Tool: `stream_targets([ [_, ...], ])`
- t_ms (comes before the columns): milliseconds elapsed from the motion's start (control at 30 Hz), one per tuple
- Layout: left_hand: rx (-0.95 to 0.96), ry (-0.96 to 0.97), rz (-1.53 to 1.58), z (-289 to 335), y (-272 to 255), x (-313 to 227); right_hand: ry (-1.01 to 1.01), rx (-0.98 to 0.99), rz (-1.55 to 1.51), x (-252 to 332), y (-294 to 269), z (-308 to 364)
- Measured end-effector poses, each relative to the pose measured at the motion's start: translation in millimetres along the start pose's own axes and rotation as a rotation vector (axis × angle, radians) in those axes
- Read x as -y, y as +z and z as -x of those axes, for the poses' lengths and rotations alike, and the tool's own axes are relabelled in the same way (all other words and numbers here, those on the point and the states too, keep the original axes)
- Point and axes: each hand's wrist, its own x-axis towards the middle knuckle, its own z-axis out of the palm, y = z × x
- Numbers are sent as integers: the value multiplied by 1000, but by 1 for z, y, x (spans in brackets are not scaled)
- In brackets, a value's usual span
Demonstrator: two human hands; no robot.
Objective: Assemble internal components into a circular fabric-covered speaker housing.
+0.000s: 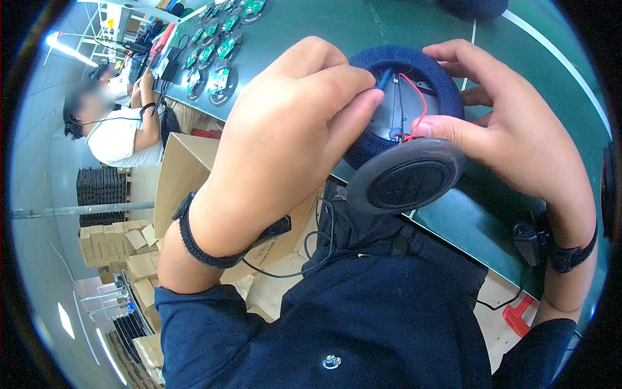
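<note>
Left hand [298,110] at housing rim [402,55], right hand [512,120] opposite, bare tabletop [376,23] beyond

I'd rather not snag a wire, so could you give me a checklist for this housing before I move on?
1. Right hand supporting the dark blue housing: ok, at its rim.
2. Housing open for access: ok, the inside shows.
3. Round grey cover seated: not ok, it is tilted at the near side, off the opening.
4. Red wire free of the right thumb: cannot tell, they overlap in view.
5. Left hand gripping the blue wires: cannot tell, fingertip contact is unclear.
</note>
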Motion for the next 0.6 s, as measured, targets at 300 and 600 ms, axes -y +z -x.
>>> stream_targets([
  [300,58,68,-148,-1,6,-8,22,7,-73,-1,4,8],
  [600,95,-21,-29,3,16,-9,-115,-31,-14,-14,6,4],
])
